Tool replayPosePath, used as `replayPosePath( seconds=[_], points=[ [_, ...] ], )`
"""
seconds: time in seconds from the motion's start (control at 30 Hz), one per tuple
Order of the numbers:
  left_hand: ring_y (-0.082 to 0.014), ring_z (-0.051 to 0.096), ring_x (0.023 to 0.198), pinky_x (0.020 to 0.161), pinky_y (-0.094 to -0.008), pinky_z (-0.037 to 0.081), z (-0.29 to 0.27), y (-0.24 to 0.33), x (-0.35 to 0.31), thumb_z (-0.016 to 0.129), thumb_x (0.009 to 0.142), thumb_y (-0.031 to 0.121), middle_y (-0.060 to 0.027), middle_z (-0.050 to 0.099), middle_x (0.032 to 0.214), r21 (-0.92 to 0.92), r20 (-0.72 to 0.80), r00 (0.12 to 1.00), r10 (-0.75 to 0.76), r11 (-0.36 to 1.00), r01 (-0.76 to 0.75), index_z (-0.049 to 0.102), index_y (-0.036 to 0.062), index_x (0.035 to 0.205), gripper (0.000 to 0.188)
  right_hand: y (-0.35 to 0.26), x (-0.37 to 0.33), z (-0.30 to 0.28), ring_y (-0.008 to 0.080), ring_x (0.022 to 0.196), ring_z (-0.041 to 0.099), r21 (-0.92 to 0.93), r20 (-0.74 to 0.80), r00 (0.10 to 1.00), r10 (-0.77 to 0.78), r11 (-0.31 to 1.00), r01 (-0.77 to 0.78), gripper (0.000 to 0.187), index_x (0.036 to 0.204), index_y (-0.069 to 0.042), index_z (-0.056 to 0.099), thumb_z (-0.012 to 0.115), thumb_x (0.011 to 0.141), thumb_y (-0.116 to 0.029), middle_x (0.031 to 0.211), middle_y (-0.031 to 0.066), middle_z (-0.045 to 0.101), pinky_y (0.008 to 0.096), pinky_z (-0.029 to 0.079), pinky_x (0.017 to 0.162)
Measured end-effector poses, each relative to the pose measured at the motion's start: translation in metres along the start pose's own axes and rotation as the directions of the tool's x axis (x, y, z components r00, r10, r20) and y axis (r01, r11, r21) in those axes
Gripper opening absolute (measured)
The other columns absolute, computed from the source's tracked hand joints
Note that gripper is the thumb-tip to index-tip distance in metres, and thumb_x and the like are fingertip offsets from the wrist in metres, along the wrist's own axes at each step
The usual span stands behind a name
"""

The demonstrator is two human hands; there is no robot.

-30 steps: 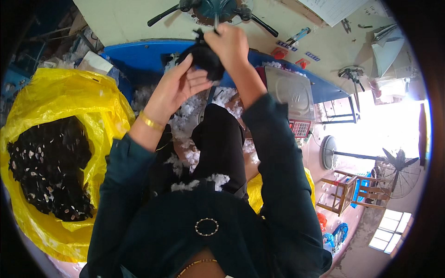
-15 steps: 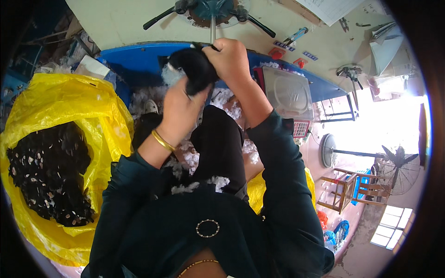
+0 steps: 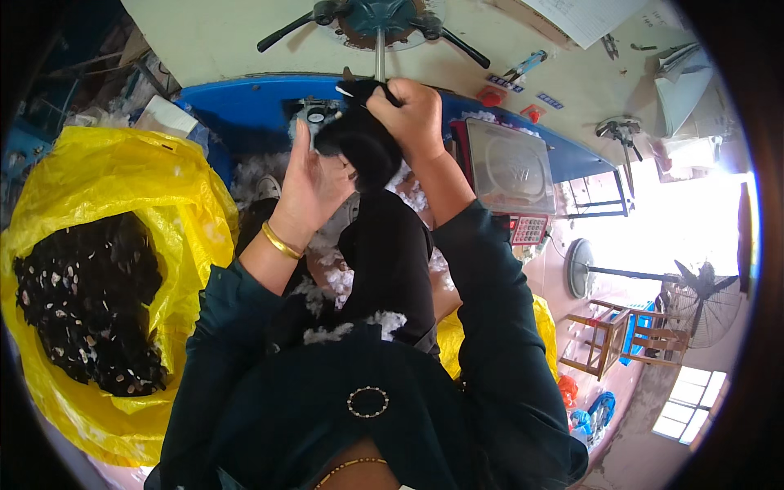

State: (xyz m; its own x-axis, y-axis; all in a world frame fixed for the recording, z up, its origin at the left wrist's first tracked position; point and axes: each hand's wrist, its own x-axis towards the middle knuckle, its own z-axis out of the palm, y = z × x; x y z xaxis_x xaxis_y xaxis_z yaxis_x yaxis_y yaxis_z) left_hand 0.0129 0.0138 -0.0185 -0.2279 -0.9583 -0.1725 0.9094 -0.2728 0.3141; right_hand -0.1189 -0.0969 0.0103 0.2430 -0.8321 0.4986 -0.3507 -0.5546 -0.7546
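A black plush piece, with a small pale bit showing at its top, hangs in front of the thin metal tube that sticks out from the machine. My right hand is closed around its upper part near the tube's end; whether the tube goes inside the plush is hidden. My left hand is beside the plush on its left, thumb raised and apart, with the fingertips partly behind the plush. Clumps of white stuffing lie around and below my legs.
At left stands a yellow sack full of black plush pieces. A scale with a clear cover is right of my hands. Black-handled levers flank the tube on the pale table. A fan and wooden stool are farther right.
My left hand has loosened from the plush and opened, thumb lifting away. The plush has swung a little right and down, with my right hand still gripping it.
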Motion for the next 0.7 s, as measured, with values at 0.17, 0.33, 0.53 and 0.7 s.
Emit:
replayPosePath(
  seconds=[0.17, 0.33, 0.53, 0.7],
  points=[
    [-0.0099, 0.054, 0.101, 0.085, -0.0269, 0.045, -0.007, -0.015, 0.01, 0.064, 0.089, 0.009, -0.0027, 0.059, 0.112, 0.408, 0.028, 0.978, 0.208, 0.89, -0.201, 0.061, 0.0059, 0.097, 0.009, 0.009, -0.011, -0.002, 0.0062, 0.057, 0.033, 0.359, 0.116, 0.992, 0.054, 0.929, -0.093, 0.027, 0.06, -0.003, 0.044, 0.062, 0.079, -0.007, 0.056, -0.0006, 0.034, 0.0268, 0.032, 0.049],
    [-0.0255, 0.054, 0.099, 0.089, -0.0357, 0.042, -0.012, -0.005, 0.054, 0.069, 0.073, 0.0, -0.0099, 0.057, 0.104, 0.86, 0.458, 0.68, 0.572, -0.094, -0.501, 0.056, 0.003, 0.084, 0.017, 0.042, 0.011, 0.011, 0.0082, 0.054, 0.032, 0.288, -0.028, 0.998, -0.054, 0.956, 0.06, 0.024, 0.06, 0.0, 0.045, 0.062, 0.075, -0.008, 0.054, 0.0056, 0.035, 0.0293, 0.033, 0.047],
    [-0.0317, 0.052, 0.104, 0.091, -0.0353, 0.041, -0.017, 0.007, 0.05, 0.064, 0.064, -0.008, -0.0127, 0.055, 0.102, 0.831, 0.526, 0.686, 0.502, -0.131, -0.541, 0.055, 0.0031, 0.079, 0.021, 0.025, 0.009, 0.007, 0.021, 0.049, 0.029, 0.075, -0.023, 0.998, -0.053, 0.996, 0.055, 0.029, 0.058, 0.001, 0.041, 0.063, 0.074, -0.009, 0.055, 0.0153, 0.034, 0.0358, 0.031, 0.045],
    [-0.0105, 0.054, 0.102, 0.086, -0.0251, 0.047, -0.002, -0.006, 0.019, 0.073, 0.077, 0.0, -0.0043, 0.058, 0.109, 0.749, 0.266, 0.866, 0.424, 0.474, -0.463, 0.06, 0.0032, 0.102, 0.029, -0.018, -0.001, 0.0, 0.0301, 0.045, 0.032, -0.001, -0.105, 0.982, -0.154, 0.988, 0.155, 0.029, 0.056, 0.001, 0.04, 0.063, 0.071, -0.009, 0.054, 0.0175, 0.036, 0.0376, 0.031, 0.043]
  ],
)
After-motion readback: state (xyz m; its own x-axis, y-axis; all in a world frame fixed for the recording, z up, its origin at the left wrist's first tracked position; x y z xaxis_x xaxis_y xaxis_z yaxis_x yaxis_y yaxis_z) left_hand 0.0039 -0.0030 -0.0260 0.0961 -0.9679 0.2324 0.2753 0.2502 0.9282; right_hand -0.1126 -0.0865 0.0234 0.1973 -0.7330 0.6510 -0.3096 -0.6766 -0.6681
